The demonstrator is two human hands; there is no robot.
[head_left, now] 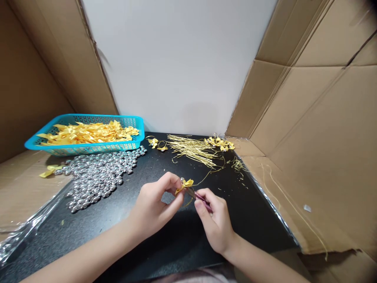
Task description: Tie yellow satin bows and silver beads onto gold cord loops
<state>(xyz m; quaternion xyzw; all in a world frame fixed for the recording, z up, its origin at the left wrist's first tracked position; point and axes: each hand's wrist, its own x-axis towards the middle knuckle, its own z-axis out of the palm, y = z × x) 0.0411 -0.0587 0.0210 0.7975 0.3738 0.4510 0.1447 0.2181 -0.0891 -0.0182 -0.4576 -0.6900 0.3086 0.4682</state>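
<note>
1. Left hand (154, 203): thumb and fingers pinching a yellow bow (187, 183) with a silver bead (182, 179), above the middle of the black tabletop (126, 210).
2. Right hand (216, 224), at 4 o'clock from the bow: fingers closed around a purple-handled tool (207, 204), its tip at the bow; contact cannot be told.
3. Gold cords (191, 150): strewn at 12 o'clock; beaded bows (220, 143) heaped beside them, at 1 o'clock.
4. Loose silver beads (100, 175): spread at 9 o'clock.
5. Blue basket (73, 147): at 10 o'clock, holding yellow ribbon pieces (91, 133).

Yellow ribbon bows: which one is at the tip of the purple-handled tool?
The yellow ribbon bow with a silver bead, pinched by the left hand; the others lie in the blue basket or on surfaces, unheld.
</note>
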